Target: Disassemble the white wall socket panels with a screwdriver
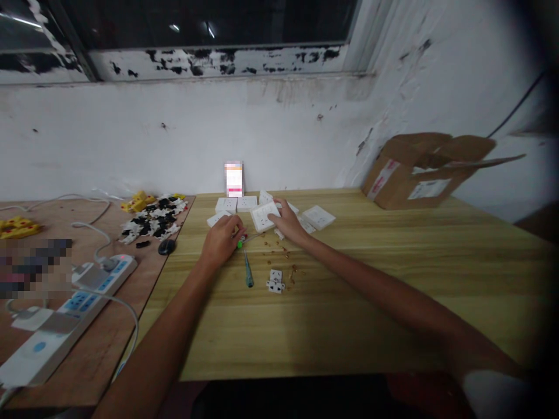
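Work looks part-way. Several plates (226,205) lie face up along the desk's (371,331) far edge, left of its middle; another (318,217) lies further right, beyond the right hand. Their faces look whole, but backs are hidden, so I cannot tell finished from waiting. Clearly undone: brass bits (286,254) loose around the desk's middle, and an insert (276,281) lying apart from any plate, nearer the front edge. One socket (263,217) is in hand, raised a little toward the far edge and tilted; no part visibly being fitted.

Right hand (289,221): clamped on the socket's right side, thumb on the face, fingers behind. Forearm runs in a long slant from the desk's right front corner.

Left hand (223,240): just left of the socket, back of hand up, fingers curled, tips close together. A green-ended piece (240,243) shows under them; cannot tell whether it is gripped or merely covered. Forearm rises from the left front corner, elbow low.

Screwdriver (248,272) lies free between left hand and insert, handle toward the front edge. Phone (234,180) stands at the far edge against the wall.
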The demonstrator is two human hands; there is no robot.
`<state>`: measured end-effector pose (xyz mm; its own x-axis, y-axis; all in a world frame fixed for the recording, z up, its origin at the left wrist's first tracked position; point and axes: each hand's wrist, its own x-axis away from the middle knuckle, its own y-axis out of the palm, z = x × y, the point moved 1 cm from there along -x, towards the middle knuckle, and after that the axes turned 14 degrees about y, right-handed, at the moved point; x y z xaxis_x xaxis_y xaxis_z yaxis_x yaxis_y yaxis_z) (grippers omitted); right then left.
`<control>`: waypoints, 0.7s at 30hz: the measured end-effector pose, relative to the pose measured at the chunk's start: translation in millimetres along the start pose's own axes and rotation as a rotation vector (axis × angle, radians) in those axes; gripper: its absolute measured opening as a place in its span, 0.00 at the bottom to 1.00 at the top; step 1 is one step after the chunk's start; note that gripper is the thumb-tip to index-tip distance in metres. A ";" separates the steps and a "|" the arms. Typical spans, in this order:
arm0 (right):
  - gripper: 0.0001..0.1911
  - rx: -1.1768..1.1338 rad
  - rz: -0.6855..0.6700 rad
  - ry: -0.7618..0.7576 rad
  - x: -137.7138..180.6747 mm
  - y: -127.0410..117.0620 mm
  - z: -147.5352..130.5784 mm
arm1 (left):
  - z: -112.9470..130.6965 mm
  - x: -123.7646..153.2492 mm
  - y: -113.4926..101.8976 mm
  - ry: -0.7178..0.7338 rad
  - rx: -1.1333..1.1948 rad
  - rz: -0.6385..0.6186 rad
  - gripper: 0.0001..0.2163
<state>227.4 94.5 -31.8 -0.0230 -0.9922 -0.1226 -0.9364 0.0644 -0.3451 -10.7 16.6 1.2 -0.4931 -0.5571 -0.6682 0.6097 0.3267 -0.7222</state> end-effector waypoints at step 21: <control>0.27 0.582 -0.049 0.075 -33.6 24.5 -13.1 | -16.8 4.7 -10.8 -0.173 -0.190 0.075 0.03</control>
<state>200.7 128.0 -23.9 -0.0290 -0.9990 -0.0342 -0.5913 0.0447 -0.8052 -30.0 23.2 2.9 -0.3273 -0.6428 -0.6926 0.5054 0.5002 -0.7031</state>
